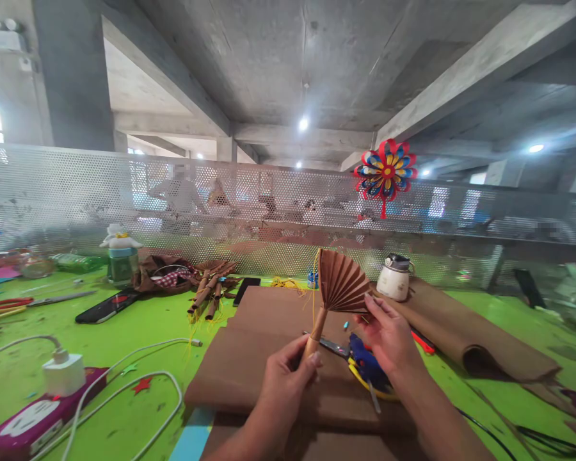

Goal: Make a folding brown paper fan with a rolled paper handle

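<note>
A pleated brown paper fan [342, 282] with a rolled paper handle stands upright before me, spread partway open. My left hand [292, 374] is closed round the lower end of the handle. With the thumb and fingers of my right hand [388, 333] I pinch the fan's right edge. Yellow string [315, 282] runs down along its left side. Just behind and below my hands, a metal blade [335, 347] and a blue tool [363, 358] with a yellow loop lie on stacked brown paper [249, 346]; my right hand partly hides the blue tool.
Several similar fans [208, 291] lie at the back left, near two phones and long scissors [43, 301]. A purple power strip [43, 410] with a white cable sits front left. A white bottle [394, 277] and rolled brown paper [480, 339] are right. A perforated screen [269, 218] closes the back.
</note>
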`<state>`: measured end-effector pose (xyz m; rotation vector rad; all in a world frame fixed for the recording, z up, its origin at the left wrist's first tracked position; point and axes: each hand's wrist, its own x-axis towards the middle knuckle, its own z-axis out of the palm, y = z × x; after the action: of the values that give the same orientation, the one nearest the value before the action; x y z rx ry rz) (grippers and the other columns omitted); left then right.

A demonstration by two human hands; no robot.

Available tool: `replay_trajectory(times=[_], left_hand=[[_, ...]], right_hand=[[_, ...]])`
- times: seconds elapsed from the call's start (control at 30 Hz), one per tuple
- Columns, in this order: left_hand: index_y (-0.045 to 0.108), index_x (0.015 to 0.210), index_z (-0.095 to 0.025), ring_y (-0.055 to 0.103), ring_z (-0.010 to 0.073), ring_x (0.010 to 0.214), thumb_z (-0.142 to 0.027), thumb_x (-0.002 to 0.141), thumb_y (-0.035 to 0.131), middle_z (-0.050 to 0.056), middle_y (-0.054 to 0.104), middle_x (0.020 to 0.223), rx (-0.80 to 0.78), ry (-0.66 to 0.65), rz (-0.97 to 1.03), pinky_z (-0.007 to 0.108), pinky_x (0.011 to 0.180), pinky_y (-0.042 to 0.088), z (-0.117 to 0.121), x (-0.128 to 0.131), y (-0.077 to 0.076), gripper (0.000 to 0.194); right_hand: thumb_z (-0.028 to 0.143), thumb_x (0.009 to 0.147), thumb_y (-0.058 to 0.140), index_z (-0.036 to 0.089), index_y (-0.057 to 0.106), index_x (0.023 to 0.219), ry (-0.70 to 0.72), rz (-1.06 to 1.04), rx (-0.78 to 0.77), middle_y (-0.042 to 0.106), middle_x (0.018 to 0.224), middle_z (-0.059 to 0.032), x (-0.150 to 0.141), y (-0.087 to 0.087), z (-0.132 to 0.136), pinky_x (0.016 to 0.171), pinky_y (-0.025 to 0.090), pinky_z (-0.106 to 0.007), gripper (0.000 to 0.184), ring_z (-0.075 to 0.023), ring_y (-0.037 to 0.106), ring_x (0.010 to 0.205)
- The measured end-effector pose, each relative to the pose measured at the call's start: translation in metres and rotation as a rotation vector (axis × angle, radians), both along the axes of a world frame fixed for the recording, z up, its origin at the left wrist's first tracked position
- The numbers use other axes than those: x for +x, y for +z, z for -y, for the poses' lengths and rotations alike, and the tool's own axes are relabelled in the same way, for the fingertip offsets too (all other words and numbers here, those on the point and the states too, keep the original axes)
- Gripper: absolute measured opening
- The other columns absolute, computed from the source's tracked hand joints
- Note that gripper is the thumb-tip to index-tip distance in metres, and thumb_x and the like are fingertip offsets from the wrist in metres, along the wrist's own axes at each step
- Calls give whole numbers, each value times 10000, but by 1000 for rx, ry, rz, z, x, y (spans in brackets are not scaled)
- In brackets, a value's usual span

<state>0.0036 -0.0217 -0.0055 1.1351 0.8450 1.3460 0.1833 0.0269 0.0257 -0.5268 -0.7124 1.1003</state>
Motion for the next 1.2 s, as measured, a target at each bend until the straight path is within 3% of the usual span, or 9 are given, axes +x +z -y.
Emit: replay_trajectory(times=[0.4,0.73,0.83,0.93,1.07,1.2], left_hand=[[695,1011,-110,461,74,514,-435,532,794,18,595,643,-24,-24,-18,198,518,387,4,1,5,587],[687,1047,-108,415,69,515,-412,606,743,6,561,641,26,-64,-138,189,500,351,0,1,-3,538],[675,1072,-108,435,86,527,-358,676,684,9,572,646,119,-33,-241,200,515,371,-1,0,-6,469],[687,1054,-141,543,143,660,-300,742,618,50,655,783,281,26,-419,236,632,436,3,-3,-6,357],[684,1067,-188,593,215,942,-262,801,559,77,685,1017,465,88,-597,282,854,421,7,-7,-4,303],[666,1105,-193,590,227,996,-275,829,529,86,676,1069,501,95,-681,289,879,413,7,-7,-2,318]], right_hand=[[271,621,781,181,658,779,-16,67,59,643,721,22,9,7,2,581,472,-218,219,-95,571,627],[320,645,731,189,665,887,-215,211,99,657,871,-27,22,19,4,652,463,-257,283,-154,594,788],[325,665,723,199,671,944,-442,414,181,664,921,-45,27,34,14,791,453,-318,311,-187,594,877],[287,705,690,246,663,1052,-592,736,327,645,1076,-54,30,64,37,906,411,-370,350,-220,560,1004],[227,728,647,259,701,975,-525,1058,490,653,1058,-27,25,101,67,963,371,-384,254,-225,547,1030],[205,706,652,246,713,867,-358,1102,427,676,871,-12,24,106,79,853,433,-355,177,-206,583,858]])
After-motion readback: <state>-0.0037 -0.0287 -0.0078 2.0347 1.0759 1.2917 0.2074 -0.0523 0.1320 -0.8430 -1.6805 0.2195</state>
